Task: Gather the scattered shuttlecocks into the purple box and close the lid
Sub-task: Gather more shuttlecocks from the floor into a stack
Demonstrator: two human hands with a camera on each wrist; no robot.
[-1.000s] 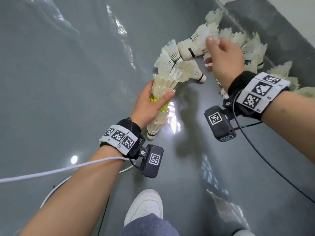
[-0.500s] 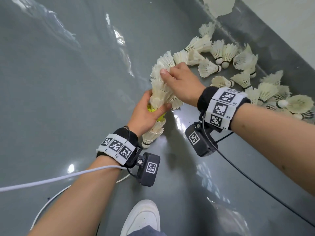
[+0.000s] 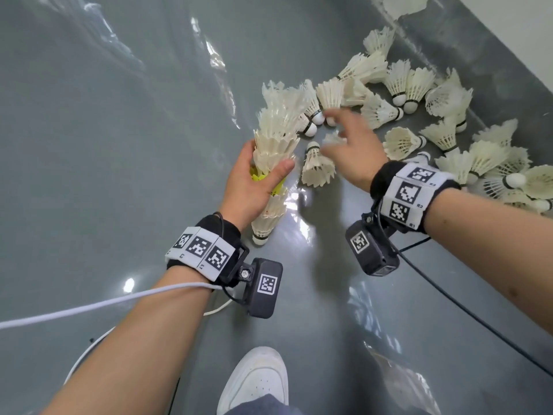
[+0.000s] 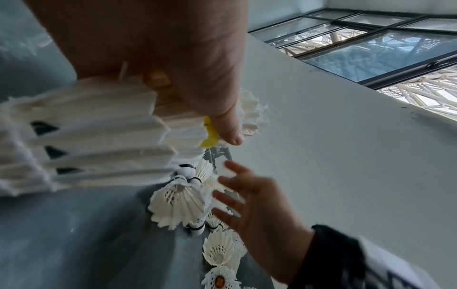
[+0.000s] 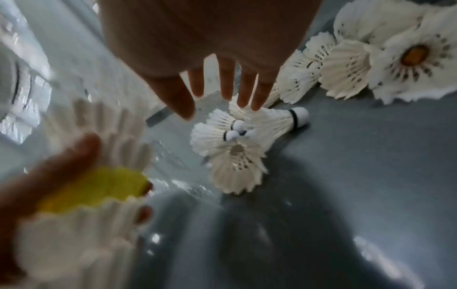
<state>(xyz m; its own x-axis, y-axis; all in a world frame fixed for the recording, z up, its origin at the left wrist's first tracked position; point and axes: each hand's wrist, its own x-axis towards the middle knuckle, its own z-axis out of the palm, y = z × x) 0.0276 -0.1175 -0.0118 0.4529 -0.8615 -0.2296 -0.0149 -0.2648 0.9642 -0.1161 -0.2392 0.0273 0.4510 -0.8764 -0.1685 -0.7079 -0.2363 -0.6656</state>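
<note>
My left hand (image 3: 257,181) grips a nested stack of white shuttlecocks (image 3: 276,136), with a yellow one (image 3: 258,176) wedged in the middle; the stack (image 4: 94,136) also fills the left wrist view. My right hand (image 3: 344,136) hovers with fingers spread and empty above loose shuttlecocks (image 3: 317,166) on the grey floor. In the right wrist view its fingers (image 5: 225,86) hang over a small cluster of shuttlecocks (image 5: 235,140). Several more shuttlecocks (image 3: 449,136) lie scattered to the right by the wall. No purple box is in view.
The glossy grey floor (image 3: 119,145) stretches left. A dark skirting and white wall (image 3: 508,34) bound the pile at upper right. My white shoe (image 3: 257,378) is at the bottom. A white cable (image 3: 89,304) and a black cable (image 3: 478,322) trail from the wrists.
My right hand has let go of the top of the stack, left a shuttlecock on it, and swung right with fingers spread over the loose ones. The left hand keeps its grip.
</note>
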